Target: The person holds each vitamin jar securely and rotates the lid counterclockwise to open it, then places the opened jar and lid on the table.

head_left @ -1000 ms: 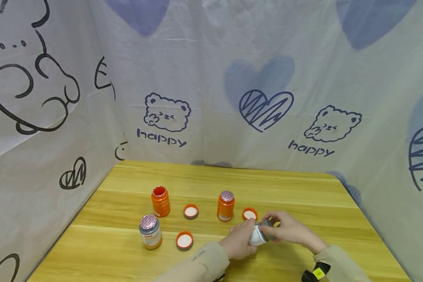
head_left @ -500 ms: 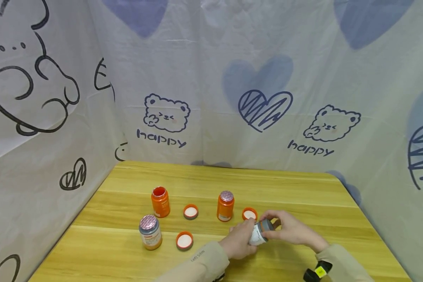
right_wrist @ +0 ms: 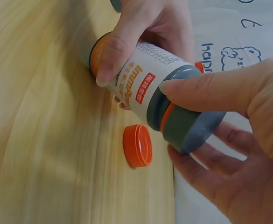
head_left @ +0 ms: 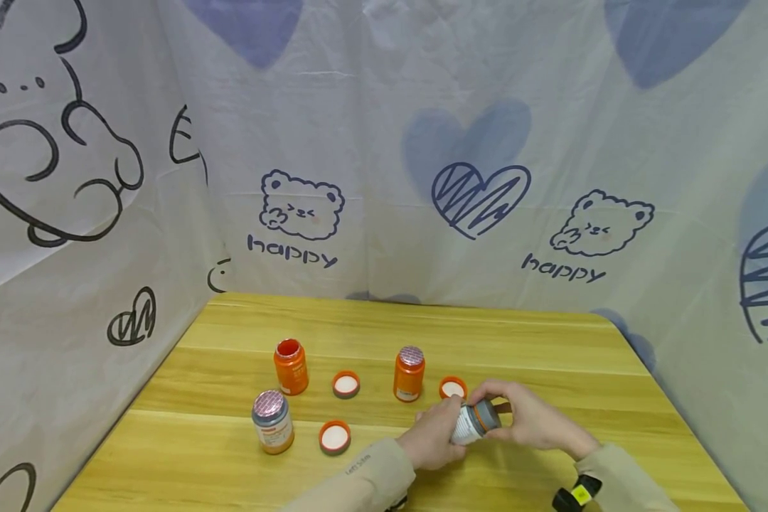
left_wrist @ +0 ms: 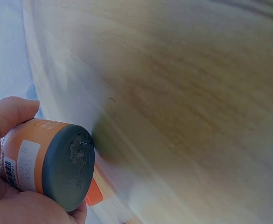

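My left hand grips a pill bottle with a white label, held tilted above the table near its front right. In the left wrist view the bottle's dark grey base faces out past the thumb. Fingers of my right hand curl around the grey screw cap, which has an orange rim. The right wrist view shows that cap on the bottle's neck end, the thumb along its upper side and fingertips at its lower edge.
An open orange bottle, a foil-sealed grey bottle and a foil-sealed orange bottle stand on the wooden table. Upturned caps lie among them: one at the back, one in front, one beyond my hands.
My right hand has turned around the cap; its thumb has moved down from the cap's face toward the lower edge, exposing more of the cap. My left hand and the bottle stay nearly still.
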{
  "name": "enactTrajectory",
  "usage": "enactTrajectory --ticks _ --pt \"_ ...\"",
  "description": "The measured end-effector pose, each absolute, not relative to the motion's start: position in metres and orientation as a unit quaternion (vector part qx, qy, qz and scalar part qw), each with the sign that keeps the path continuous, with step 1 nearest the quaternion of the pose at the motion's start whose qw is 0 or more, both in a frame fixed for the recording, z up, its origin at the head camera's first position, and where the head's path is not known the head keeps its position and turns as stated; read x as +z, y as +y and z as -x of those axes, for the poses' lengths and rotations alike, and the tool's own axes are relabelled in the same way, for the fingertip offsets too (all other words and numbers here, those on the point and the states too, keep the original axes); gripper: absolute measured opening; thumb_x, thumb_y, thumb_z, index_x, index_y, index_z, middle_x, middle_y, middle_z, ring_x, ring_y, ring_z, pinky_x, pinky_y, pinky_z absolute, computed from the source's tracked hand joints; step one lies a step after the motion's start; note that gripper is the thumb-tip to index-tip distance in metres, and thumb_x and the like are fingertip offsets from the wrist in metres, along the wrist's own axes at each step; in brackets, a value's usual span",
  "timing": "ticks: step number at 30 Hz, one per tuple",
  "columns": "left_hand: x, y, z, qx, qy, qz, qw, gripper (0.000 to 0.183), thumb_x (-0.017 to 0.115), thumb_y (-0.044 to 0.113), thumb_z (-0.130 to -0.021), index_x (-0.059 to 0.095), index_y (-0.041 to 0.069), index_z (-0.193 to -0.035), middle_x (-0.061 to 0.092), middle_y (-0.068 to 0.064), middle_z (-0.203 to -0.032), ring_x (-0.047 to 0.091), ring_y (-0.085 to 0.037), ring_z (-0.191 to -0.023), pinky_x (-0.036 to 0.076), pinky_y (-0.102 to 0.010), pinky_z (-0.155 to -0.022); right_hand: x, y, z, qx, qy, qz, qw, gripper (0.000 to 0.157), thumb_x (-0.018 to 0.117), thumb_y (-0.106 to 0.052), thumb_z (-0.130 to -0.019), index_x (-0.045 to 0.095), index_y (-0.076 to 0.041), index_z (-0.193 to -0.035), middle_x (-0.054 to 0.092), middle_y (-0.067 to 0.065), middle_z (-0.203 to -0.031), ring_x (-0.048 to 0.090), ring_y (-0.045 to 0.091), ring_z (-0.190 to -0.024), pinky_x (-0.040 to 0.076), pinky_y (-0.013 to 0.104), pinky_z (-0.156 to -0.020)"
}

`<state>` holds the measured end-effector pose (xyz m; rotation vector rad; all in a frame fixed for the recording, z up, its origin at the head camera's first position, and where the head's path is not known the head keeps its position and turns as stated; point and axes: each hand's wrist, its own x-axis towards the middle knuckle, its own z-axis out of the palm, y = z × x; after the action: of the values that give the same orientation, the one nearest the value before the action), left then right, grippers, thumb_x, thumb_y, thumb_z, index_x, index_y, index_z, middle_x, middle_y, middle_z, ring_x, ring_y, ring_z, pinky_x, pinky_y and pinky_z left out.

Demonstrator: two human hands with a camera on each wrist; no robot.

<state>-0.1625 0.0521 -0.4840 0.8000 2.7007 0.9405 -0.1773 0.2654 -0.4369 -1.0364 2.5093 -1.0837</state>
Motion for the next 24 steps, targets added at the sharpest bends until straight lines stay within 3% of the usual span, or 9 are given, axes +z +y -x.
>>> enactTrajectory --ticks 4,11,24 --pt "-0.4857 0.0523 0.1633 0.316 0.905 -0.269 0.09 0.053 0.082 0.015 -0.082 0.048 0.013 -0.123 0.06 0.002 -0.106 0.052 -0.008 -0.09 0.033 -0.025 -0.077 -0.441 0.2659 0.1785 -0.37 0.849 0.367 0.092 0.051 0.078 0.007 -0.075 0.064 -0.021 -0.114 0.067 0.003 -0.122 0.059 0.007 -0.113 0.057 0.039 -0.093" --pt "-0.4854 0.0521 0.1645 0.319 0.903 -0.27 0.095 0.053 0.082 0.016 -0.082 0.048 0.014 -0.123 0.059 0.003 -0.106 0.052 -0.007 -0.09 0.034 -0.025 -0.077 -0.4407 0.2669 0.1778 -0.366 0.849 0.37 0.09 0.052 0.075 0.009 -0.075 0.063 -0.023 -0.114 0.066 0.003 -0.125 0.058 0.01 -0.118 0.055 0.05 -0.094" --pt "-0.4849 0.0517 0.1645 0.325 0.901 -0.272 0.096 0.051 0.082 0.016 -0.083 0.048 0.014 -0.121 0.058 0.004 -0.103 0.051 -0.007 -0.089 0.033 -0.025 -0.076 -0.4418 0.2685 0.1774 -0.37 0.846 0.372 0.093 0.054 0.073 0.012 -0.074 0.063 -0.022 -0.114 0.065 0.004 -0.127 0.057 0.01 -0.12 0.054 0.052 -0.096"
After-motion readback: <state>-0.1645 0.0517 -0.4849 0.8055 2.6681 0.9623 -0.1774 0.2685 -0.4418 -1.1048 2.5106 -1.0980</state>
